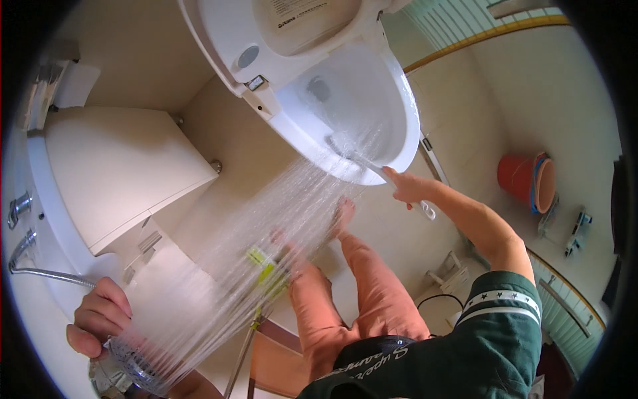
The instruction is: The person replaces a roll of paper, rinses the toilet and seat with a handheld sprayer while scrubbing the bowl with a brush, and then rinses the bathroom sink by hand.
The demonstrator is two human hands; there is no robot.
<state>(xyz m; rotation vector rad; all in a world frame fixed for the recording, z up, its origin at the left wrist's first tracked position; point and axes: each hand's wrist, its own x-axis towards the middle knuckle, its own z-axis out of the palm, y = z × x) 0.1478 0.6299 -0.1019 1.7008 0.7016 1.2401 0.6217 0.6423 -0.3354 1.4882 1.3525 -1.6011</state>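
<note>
My left hand (99,316), low at the left, grips a chrome shower head (132,366). A wide fan of water (259,229) sprays from it across to the toilet bowl (366,95). With its lid and seat (309,30) raised, the bowl stands at the top of the view. My right hand (406,184) holds the white handle of a toilet brush (366,162), the index finger stretched along it. The brush reaches over the front rim into the bowl. Its head is partly blurred behind the spray.
A white washbasin (45,184) with a metal hose (55,273) and cabinet (129,169) stand left. A green-headed mop (264,269) is beside my bare feet (344,214). Red buckets (521,179) and a small white stool (448,274) are to the right.
</note>
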